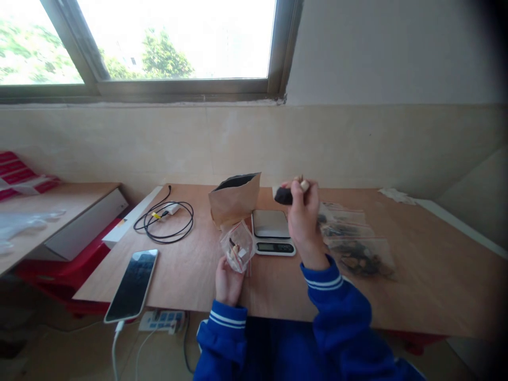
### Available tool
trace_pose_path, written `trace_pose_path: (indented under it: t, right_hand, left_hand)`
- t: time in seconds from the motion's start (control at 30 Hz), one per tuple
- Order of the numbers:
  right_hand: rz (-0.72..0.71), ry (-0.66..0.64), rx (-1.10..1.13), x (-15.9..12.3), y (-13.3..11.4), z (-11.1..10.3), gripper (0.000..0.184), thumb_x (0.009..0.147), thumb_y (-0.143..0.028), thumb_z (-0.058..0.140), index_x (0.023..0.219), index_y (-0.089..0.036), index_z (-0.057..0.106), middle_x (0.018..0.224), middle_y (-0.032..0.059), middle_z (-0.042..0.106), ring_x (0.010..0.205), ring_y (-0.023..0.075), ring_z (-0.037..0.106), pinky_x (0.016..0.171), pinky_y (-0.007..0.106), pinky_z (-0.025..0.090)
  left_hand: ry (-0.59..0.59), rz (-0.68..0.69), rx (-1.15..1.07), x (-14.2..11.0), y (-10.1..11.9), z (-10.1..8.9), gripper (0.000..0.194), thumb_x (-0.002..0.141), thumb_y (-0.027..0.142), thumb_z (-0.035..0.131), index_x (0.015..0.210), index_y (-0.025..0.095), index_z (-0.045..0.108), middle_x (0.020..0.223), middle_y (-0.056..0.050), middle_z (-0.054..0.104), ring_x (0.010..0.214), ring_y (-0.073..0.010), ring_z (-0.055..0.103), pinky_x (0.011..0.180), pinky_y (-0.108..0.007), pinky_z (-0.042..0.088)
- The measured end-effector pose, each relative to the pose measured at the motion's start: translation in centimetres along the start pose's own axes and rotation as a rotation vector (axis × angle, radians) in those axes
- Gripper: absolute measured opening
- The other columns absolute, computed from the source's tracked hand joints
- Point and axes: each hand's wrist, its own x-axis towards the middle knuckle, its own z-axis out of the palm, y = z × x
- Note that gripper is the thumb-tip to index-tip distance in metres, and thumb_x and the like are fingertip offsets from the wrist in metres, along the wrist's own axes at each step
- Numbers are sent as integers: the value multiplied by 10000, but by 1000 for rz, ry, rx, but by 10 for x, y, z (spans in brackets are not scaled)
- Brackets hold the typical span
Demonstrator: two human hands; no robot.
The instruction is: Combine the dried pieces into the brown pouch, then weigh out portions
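My left hand (229,283) grips a small clear zip bag (246,244) from below; its mouth gapes and a few pale and dark dried pieces (235,250) lie inside. Raised above the kitchen scale (271,225), my right hand (305,225) is closed on several dried mushroom pieces: a dark one (283,196) juts out to the left and a pale one (305,185) shows on top. Behind the bag stands an open brown paper pouch (236,202), upright, with a dark interior. The scale's plate seems bare where it shows; its display is unreadable.
To the right of the scale, several filled zip bags (359,256) lie in a row. A phone (133,286) on a charging cable rests at the front left, with a coiled black cable (147,233) behind it. Crumpled tissue (397,196) lies at the back right. A power strip (162,320) sits below the table edge.
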Motion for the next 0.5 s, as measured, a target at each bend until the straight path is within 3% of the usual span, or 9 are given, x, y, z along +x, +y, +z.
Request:
trace_pose_path:
  t: [0.1, 0.23, 0.37, 0.5]
  right_hand:
    - [-295, -186, -105, 29, 6, 47, 265, 832, -432, 526, 970, -223, 441, 846, 11, 595, 830, 143, 607, 796, 308, 474]
    - [-436, -335, -271, 57, 36, 93, 272, 866, -440, 469, 1013, -215, 428, 859, 11, 565, 798, 139, 582, 755, 283, 460]
    - [-470, -382, -387, 67, 67, 114, 237, 864, -408, 466, 976, -201, 435, 841, 23, 558, 767, 148, 555, 722, 277, 445]
    - [-516, -443, -421, 63, 77, 114, 217, 858, -368, 475, 988, -197, 444, 845, 29, 568, 772, 157, 554, 720, 281, 441]
  left_hand:
    - [-4, 13, 26, 0, -1, -1, 261, 841, 187, 459, 978, 129, 674, 956, -76, 714, 990, -185, 628, 886, -298, 469]
    - [3, 10, 47, -3, -3, -1, 259, 837, 204, 464, 965, 126, 676, 972, -78, 710, 981, -198, 632, 879, -307, 469]
    - [-36, 0, 75, -6, -5, -1, 279, 834, 219, 471, 995, 109, 670, 991, -100, 704, 1002, -223, 627, 899, -330, 458]
    - [-55, 1, 71, -6, -6, -4, 290, 846, 225, 462, 1002, 98, 670, 994, -100, 706, 1008, -229, 627, 912, -334, 452]
